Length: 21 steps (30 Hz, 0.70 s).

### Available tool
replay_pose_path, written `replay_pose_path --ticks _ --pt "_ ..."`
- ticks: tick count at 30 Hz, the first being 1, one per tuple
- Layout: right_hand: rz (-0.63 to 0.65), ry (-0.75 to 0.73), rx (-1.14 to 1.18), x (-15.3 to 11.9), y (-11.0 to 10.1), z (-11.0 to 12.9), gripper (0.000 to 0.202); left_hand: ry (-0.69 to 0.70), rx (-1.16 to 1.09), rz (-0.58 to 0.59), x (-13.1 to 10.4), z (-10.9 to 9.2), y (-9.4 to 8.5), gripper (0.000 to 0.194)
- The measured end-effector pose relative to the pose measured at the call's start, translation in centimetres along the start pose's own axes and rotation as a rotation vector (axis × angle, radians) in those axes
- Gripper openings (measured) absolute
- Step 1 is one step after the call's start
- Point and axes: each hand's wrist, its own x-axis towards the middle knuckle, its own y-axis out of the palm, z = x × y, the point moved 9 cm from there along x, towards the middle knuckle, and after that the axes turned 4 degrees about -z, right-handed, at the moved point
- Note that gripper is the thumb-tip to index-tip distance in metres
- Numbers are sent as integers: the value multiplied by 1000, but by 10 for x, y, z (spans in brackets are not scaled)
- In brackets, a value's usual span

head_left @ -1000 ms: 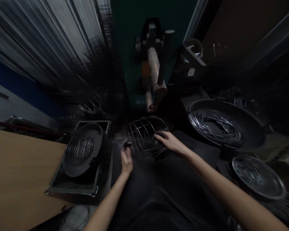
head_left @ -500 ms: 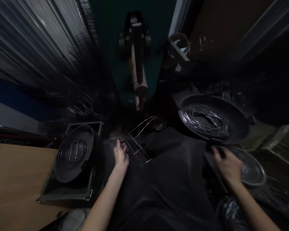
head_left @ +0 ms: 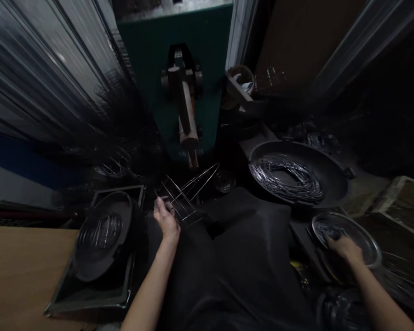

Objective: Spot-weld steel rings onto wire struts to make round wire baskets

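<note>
Nearest you, a dark cloth (head_left: pixel 241 262) covers your lap, and a wooden board (head_left: pixel 17 271) lies off to your left. Your right hand (head_left: pixel 345 248) reaches down into a shallow metal plate (head_left: pixel 375 250), its fingers at the small metal pieces (head_left: pixel 326 230) there; they are too dark and blurred to tell how far the grip is closed, or whether you have hold of any. Your left hand (head_left: pixel 166 218) is closed on the near left edge of a wire frame (head_left: pixel 182 198), thumb uppermost. The frame sits tilted just past the cloth's far edge, in front of you, with its curved wires pointing away to the right.

To the left of that hand, a dark pan (head_left: pixel 81 264) holding wire rings (head_left: pixel 106 230) rests tilted on a crate (head_left: pixel 89 303). Beyond the plate, a wider pan (head_left: pixel 336 177) holds a heap of bent wires (head_left: pixel 290 181). A small bowl (head_left: pixel 225 183) stands near the frame's right end. Farthest ahead rises a green machine (head_left: pixel 209 92), its thick rod (head_left: pixel 188 128) jutting toward you above the frame.
</note>
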Motion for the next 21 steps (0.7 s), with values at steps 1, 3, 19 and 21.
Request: replay_pose_path --ticks 1,3,19,21 --pt "-65 103 -52 -2 -8 -13 40 17 -2 -8 2 -2 -1 43" --pt "-172 272 -127 -7 -23 -35 37 43 -10 -25 6 -5 -3 42" --pt "508 110 1017 -121 142 315 33 69 -16 -22 12 -15 -15 41" --pt "561 196 1135 -136 160 336 30 58 -18 -29 12 -14 -17 42"
